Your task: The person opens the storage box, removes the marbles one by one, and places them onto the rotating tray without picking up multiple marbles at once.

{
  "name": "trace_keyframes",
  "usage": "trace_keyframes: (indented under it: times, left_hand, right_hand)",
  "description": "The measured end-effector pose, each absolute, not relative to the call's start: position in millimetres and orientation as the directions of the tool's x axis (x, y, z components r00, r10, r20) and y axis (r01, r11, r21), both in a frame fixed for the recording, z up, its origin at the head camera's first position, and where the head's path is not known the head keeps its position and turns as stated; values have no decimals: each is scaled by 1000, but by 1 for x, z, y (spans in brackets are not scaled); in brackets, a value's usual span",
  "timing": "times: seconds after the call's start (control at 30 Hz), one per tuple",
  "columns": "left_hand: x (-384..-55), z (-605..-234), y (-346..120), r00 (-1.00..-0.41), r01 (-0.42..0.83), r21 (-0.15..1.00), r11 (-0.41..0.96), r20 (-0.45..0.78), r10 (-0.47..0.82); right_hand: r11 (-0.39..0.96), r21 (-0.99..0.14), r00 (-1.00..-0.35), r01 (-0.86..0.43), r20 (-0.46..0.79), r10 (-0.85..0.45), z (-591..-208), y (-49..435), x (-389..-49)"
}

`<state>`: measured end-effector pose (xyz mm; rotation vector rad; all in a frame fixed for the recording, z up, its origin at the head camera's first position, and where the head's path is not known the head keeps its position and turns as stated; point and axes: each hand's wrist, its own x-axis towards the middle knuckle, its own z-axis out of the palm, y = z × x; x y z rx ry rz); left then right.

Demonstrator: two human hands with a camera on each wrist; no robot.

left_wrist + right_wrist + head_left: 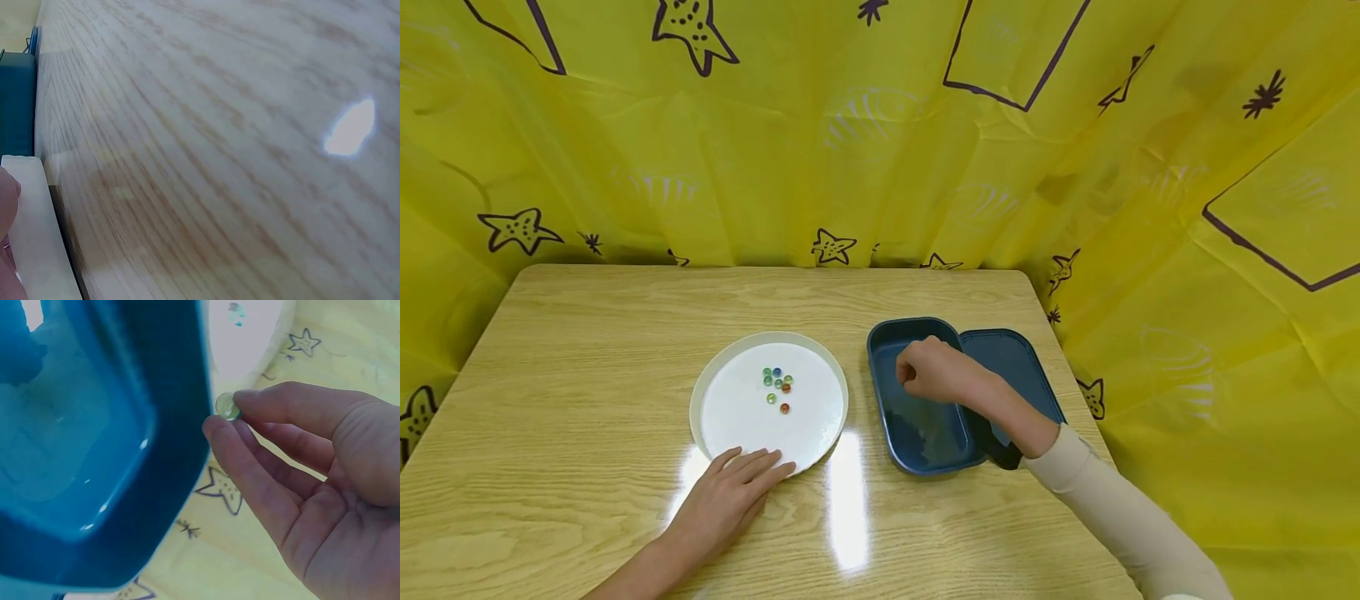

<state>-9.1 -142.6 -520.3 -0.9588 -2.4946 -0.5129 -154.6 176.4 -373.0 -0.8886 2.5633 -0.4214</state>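
Observation:
Between thumb and fingertips my right hand point(942, 371) pinches a pale green glass marble point(227, 407), plain in the right wrist view but hidden by the hand in the head view. That hand is above the dark blue rectangular container point(925, 454). My left hand point(730, 496) rests with extended fingers on the near rim of a round white tray point(715, 408). Inside the tray lie several glass marbles point(768, 381), green, blue and orange-red. In the left wrist view only part of the fingers point(7, 200) shows, against the tray's white side.
A flat dark blue lid point(1011, 367) lies to the right of the container, partly behind the right forearm. The wood-grain table point(587, 400) carries bright light reflections. Yellow patterned curtains point(775, 150) hang behind the table and along its right side.

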Motion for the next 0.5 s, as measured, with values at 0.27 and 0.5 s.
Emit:
trace_keyframes:
  times: [0.27,0.5]
  left_hand:
    - [-9,-520,-143,-678,695,188,695,494,544]
    - [-10,-521,-143,-678,693,188,696,496,542]
  right_hand:
    - [703,-447,-704,-553,-202,-681,-368,148,-161]
    - [669,-480,-685,-568,-175,-707,-367,121,-169]
